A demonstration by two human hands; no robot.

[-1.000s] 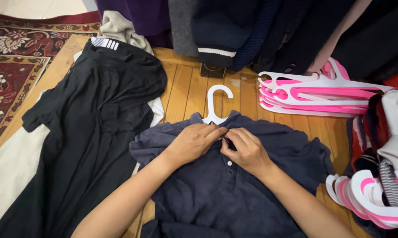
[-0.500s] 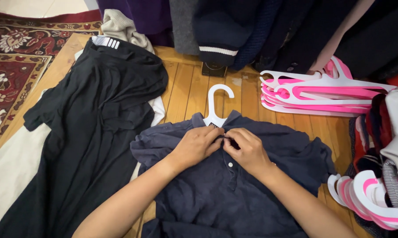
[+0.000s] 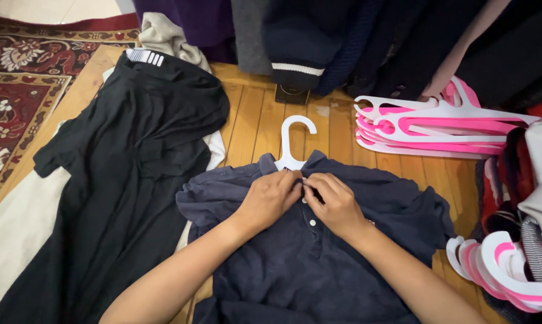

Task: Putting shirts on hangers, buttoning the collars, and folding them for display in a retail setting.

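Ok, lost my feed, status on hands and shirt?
Left hand and right hand both pinching the navy polo shirt at its collar. White hanger hook sticks out. Nothing blocking.

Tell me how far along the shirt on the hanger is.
Done: the white hanger sits inside the navy polo shirt, hook poking out at the collar. In hand: the left hand and right hand pinch the placket at the top button. Left: two lower buttons look undone, and the black shirt lies unhung.

One head-worn camera looks steeply down, close above the navy polo shirt [image 3: 319, 252] on the wooden plank floor [image 3: 259, 126].
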